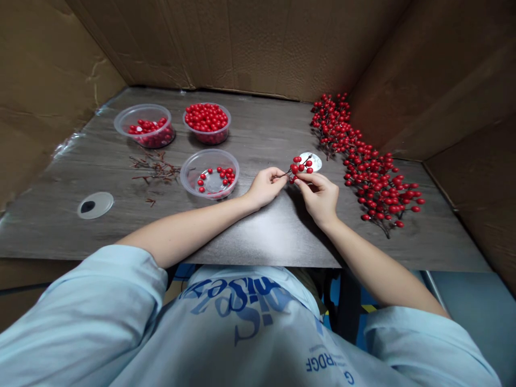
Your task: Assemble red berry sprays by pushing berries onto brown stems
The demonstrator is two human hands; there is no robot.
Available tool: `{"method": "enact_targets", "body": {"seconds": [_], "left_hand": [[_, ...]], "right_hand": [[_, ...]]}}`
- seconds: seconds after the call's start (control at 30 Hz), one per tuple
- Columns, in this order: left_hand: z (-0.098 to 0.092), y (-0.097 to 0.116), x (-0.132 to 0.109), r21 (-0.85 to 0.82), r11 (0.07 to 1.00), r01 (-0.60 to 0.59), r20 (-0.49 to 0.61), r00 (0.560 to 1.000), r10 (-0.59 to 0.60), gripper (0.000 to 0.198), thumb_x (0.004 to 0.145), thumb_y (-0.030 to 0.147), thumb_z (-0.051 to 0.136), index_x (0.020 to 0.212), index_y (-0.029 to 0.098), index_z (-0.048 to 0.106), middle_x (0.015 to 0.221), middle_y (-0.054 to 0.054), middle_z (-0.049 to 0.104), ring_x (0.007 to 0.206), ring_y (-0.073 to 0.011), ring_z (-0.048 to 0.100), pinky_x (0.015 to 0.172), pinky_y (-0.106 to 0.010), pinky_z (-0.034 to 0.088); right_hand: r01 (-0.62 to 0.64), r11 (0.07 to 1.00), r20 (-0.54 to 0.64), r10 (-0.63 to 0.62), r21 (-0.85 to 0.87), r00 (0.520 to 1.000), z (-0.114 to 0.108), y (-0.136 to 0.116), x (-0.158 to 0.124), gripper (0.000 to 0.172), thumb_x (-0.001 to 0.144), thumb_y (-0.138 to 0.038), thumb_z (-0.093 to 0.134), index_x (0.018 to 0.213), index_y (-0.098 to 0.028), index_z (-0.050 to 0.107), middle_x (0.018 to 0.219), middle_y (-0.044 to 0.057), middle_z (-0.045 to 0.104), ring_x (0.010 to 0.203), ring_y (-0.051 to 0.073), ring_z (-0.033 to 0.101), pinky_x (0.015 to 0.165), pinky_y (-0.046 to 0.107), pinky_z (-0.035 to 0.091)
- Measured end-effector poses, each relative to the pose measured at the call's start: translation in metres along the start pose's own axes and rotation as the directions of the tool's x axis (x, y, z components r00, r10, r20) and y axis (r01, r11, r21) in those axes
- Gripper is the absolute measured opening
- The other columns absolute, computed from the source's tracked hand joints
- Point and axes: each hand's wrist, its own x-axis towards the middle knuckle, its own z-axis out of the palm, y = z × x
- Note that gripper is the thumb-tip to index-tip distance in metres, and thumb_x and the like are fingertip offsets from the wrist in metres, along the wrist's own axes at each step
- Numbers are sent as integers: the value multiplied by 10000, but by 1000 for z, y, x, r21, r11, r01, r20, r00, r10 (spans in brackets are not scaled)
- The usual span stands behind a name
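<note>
Above the middle of the dark wooden table [262, 236], my left hand [264, 187] pinches the stem of a small sprig of red berries [301, 166]. My right hand [319, 194] has its fingertips closed on the berries at the sprig's lower end. Just left of my hands stands a clear plastic bowl [209, 173] holding several loose red berries.
A heap of red berry branches [365, 161] lies along the right side. Two more clear bowls of berries [145, 126] [207, 122] stand at the back left. Bare stems [155, 167] lie between them. A round lid [95, 205] lies at the left, another [313, 161] behind the sprig. Cardboard walls surround the table.
</note>
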Motion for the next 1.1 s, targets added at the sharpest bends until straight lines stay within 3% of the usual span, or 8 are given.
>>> {"method": "enact_targets", "body": {"seconds": [1.1], "left_hand": [[1,-3,0,8,1000,-2,6,1000,2,136,792,137,552,659,120,531,450,68,419,426,-27,335,457,-183,228]], "right_hand": [[15,997,-9,-14,80,1000,6,3,-1,115,741,-220,650,815,-192,733,842,52,707,789,177,657,750,315,521]]}}
